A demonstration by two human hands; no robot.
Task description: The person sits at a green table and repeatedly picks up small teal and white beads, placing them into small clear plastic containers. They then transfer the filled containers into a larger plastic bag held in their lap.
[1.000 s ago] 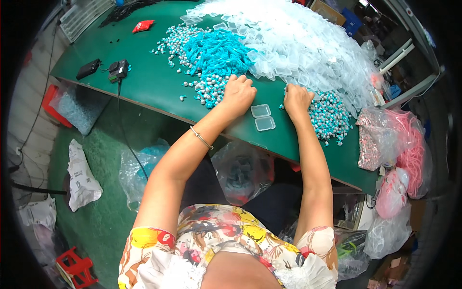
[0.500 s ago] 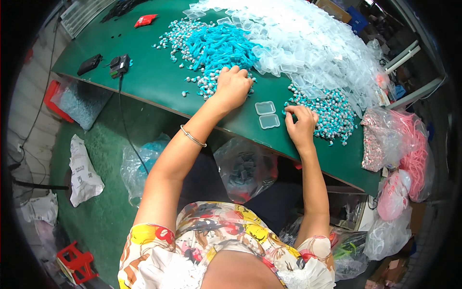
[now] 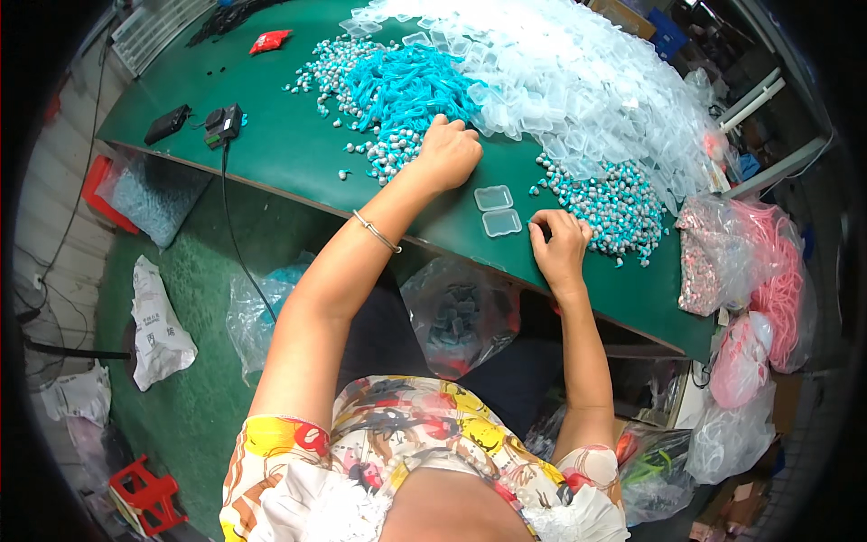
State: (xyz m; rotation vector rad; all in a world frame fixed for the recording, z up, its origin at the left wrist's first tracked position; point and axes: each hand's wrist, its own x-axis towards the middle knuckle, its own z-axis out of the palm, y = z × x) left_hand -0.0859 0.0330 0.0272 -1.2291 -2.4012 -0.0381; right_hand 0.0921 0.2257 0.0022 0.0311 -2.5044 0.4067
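Observation:
My left hand [image 3: 449, 150] rests curled on the green table [image 3: 289, 154] at the edge of a heap of teal strips [image 3: 402, 81] and small teal-and-white pieces [image 3: 384, 154]; I cannot see what its fingers hold. My right hand [image 3: 560, 242] sits near the table's front edge, fingertips pinched together beside an open clear plastic case [image 3: 498, 210]. Just right of it lies another heap of small teal pieces [image 3: 610, 203]. A big pile of clear plastic cases [image 3: 578, 72] covers the far side.
A black device with a cable [image 3: 223, 125] and a flat black object [image 3: 167, 124] lie at the table's left; a red packet [image 3: 269, 40] lies further back. Bags of pink parts [image 3: 750, 262] stand at the right. Clear bags [image 3: 461, 312] hang under the table.
My right hand has pulled back from the teal heap to the front edge beside the clear case. My left hand has moved slightly forward into the teal pile.

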